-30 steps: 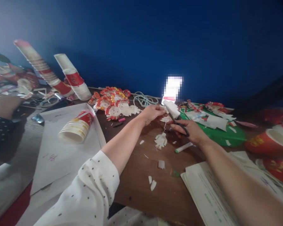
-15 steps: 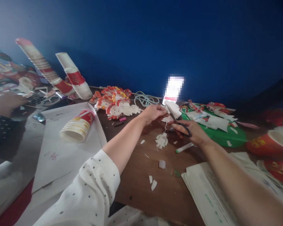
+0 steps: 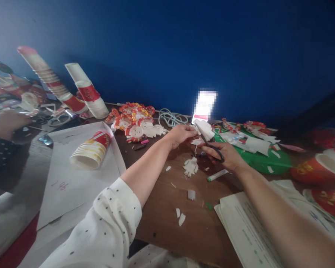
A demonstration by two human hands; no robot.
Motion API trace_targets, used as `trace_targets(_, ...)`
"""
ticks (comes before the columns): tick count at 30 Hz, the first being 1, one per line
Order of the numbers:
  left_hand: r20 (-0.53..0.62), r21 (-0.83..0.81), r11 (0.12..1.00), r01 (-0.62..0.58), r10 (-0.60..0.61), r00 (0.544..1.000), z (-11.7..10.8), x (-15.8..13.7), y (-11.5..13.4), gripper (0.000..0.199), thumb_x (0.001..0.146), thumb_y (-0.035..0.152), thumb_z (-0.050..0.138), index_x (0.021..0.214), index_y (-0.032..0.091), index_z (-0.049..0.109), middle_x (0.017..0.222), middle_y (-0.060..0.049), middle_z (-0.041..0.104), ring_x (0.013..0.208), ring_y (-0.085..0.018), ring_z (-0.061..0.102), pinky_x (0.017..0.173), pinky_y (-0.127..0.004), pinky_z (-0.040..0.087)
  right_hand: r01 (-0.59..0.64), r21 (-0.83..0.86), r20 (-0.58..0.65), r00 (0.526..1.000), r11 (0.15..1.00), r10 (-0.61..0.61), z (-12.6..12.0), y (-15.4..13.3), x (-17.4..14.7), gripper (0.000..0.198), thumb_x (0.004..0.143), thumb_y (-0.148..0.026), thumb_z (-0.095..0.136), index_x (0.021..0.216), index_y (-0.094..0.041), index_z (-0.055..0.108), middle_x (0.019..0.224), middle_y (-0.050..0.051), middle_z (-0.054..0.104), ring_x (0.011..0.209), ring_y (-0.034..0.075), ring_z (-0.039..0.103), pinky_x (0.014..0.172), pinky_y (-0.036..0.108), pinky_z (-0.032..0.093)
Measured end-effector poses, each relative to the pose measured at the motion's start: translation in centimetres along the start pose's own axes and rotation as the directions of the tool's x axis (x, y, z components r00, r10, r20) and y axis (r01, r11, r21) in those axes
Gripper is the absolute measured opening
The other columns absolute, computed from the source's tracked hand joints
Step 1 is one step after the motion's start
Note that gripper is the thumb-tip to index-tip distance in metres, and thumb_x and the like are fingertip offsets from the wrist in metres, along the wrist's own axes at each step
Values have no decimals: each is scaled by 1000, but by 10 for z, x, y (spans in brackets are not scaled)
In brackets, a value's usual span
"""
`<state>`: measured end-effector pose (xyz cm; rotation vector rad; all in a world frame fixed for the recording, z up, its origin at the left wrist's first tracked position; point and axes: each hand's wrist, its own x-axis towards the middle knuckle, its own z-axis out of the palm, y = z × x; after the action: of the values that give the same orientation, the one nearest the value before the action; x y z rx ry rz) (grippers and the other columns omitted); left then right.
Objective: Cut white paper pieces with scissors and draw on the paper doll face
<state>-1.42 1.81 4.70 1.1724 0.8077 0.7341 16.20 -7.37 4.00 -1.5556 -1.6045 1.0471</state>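
My left hand (image 3: 182,136) pinches a piece of white paper (image 3: 204,128) by its near edge. Opposite it, my right hand (image 3: 225,153) is wrapped round the dark handles of a pair of scissors (image 3: 218,152), whose blades lie against that paper. How far the blades are parted I cannot make out. On the brown table below the hands rests a hand-shaped white paper cutout (image 3: 190,166). A marker with a green end (image 3: 217,175) lies near my right wrist.
Nested paper cups (image 3: 91,150) lie on a white box lid (image 3: 72,193) at left; tall cup stacks (image 3: 91,95) lean behind. Red-trimmed paper faces (image 3: 135,123), a cable (image 3: 173,117) and a green disc (image 3: 276,160) line the back. Another person's hand (image 3: 8,123) is at far left.
The scissors' handles have shifted slightly, and the white paper is tilted a little differently. Both hands stay in nearly the same place.
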Motion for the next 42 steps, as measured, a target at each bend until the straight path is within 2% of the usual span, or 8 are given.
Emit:
trace_targets(14, -46, -44, 998, 46, -48, 998, 4, -4, 4, 12, 79, 12, 64, 67, 11, 63, 65, -2, 65, 53, -6, 52, 59, -23, 40, 6, -25, -26, 1000, 1000, -7, 0, -1, 1, 39, 77, -53, 64, 93, -19, 74, 49, -2, 51, 44, 10, 45, 45, 24, 33)
trace_targets(25, -5, -45, 999, 7, -7, 1000, 1, 1, -2, 11, 79, 15, 66, 69, 11, 63, 66, -3, 67, 54, -7, 53, 62, -24, 43, 21, -31, -9, 1000, 999, -21, 1, 0, 2, 42, 76, -54, 65, 95, -17, 73, 50, -1, 54, 45, 10, 48, 47, 24, 34)
trace_targets(32, 25, -10, 1000, -4, 5, 1000, 0, 3, -4, 12, 78, 16, 67, 69, 11, 62, 66, -3, 66, 52, -5, 52, 60, -22, 42, 15, -73, -2, 1000, 997, -16, 0, -1, 1, 35, 77, -52, 64, 85, -19, 74, 48, -1, 53, 45, 11, 48, 47, 24, 35)
trace_targets(42, 21, 16, 1000, 8, -9, 1000, 0, 2, -1, 14, 81, 14, 63, 67, 11, 59, 65, -2, 65, 51, -5, 50, 61, -23, 43, -34, -63, -22, 999, 997, 33, -1, -8, -1, 40, 74, -51, 66, 93, -17, 75, 48, -2, 52, 44, 10, 46, 45, 23, 35)
